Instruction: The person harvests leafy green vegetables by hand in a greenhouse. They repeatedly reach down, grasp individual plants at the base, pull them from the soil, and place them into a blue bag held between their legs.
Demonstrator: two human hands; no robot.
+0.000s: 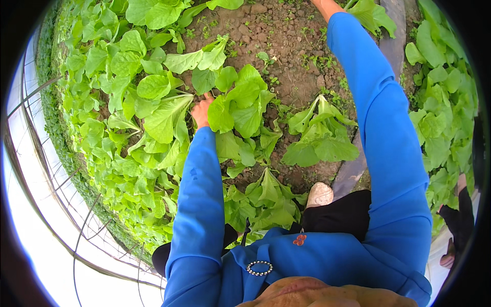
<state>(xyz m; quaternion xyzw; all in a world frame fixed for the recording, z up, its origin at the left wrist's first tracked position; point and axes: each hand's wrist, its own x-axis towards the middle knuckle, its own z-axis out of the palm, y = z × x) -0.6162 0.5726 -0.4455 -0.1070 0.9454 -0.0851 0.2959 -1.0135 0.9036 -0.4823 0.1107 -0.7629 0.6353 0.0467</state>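
Note:
My left hand (pixel 202 110) reaches low among leafy green vegetable plants, its fingers partly hidden by foliage. A broad-leaved green plant (pixel 245 96) stands against its right side, and a large pale-ribbed leaf (pixel 168 115) spreads to its left. Whether the fingers grip a stem cannot be made out. My right arm stretches up to the top edge, where only the wrist (pixel 326 5) shows; the right hand is out of view. On the soil between my arms lies a loose leafy plant (pixel 324 142), pale stem base towards the top. Another wilted plant (pixel 270 192) lies closer to my body.
Dense greens (pixel 111 126) fill the left side. Bare crumbly soil (pixel 284 34) with small weeds runs up the middle. A dark strip (pixel 351 169) borders the bed, with more greens (pixel 441 122) beyond. My shoe (pixel 320 194) rests beside it. Another person (pixel 458 218) is partly visible at right.

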